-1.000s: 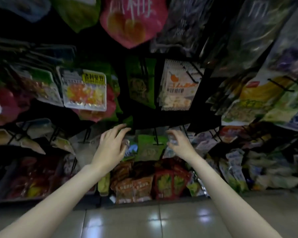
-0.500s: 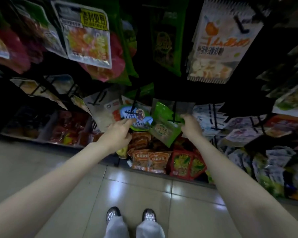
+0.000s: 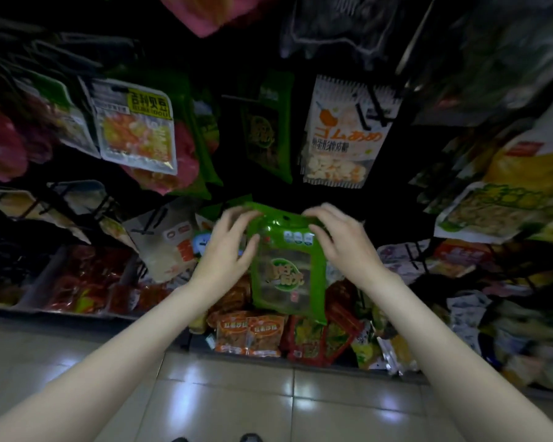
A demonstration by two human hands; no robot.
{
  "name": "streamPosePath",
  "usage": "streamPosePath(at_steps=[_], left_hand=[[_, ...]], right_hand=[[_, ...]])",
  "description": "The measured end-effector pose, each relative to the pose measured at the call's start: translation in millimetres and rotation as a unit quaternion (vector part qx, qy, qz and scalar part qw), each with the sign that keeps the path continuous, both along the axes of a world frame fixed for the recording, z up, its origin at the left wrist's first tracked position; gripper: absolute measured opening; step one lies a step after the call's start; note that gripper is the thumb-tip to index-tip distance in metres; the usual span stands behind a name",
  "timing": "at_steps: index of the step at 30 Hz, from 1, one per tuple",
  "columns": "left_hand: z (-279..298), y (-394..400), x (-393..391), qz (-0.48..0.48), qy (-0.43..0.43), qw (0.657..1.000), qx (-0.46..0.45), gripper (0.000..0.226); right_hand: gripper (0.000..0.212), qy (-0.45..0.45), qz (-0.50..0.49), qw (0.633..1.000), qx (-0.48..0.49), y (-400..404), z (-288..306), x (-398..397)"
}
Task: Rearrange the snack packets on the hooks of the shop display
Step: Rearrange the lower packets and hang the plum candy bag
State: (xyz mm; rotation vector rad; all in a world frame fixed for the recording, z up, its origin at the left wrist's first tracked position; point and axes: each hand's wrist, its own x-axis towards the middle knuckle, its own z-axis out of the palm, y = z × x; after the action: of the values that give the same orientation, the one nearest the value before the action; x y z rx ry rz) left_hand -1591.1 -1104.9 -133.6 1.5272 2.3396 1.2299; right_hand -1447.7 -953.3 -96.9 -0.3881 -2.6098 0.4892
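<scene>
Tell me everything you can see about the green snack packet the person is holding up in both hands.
The green snack packet is a flat, glossy plastic pouch, bright green, with a clear window, a round green logo in the middle and small badges above it. A hang hole sits near its top edge. It hangs upright, facing the camera, in front of the lower shelf. The left hand and right hand pinch its top corners. Whether it is on a hook cannot be told.
</scene>
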Motion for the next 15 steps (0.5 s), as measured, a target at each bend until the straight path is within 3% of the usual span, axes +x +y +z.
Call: streamPosePath(at_steps=[3, 7, 12, 15], left_hand=[[34, 6, -15, 0.041, 0.111, 0.991, 0.069, 0.036], [63, 12, -30, 0.057, 0.214, 0.972, 0.084, 0.045], [76, 15, -29, 0.079, 0.215, 0.970, 0.078, 0.055], [79, 21, -37, 0.088, 0.201, 0.974, 0.051, 0.058]], right_hand=[[0.035, 0.085, 0.011, 0.996, 0.022, -6, 34, -19], [0.033, 0.162, 0.014, 0.984, 0.073, -10, 58, -42], [0.042, 0.174, 0.028, 0.977, 0.122, -20, 79, -69], [0.042, 0.151, 0.020, 0.985, 0.078, -16, 82, -86]])
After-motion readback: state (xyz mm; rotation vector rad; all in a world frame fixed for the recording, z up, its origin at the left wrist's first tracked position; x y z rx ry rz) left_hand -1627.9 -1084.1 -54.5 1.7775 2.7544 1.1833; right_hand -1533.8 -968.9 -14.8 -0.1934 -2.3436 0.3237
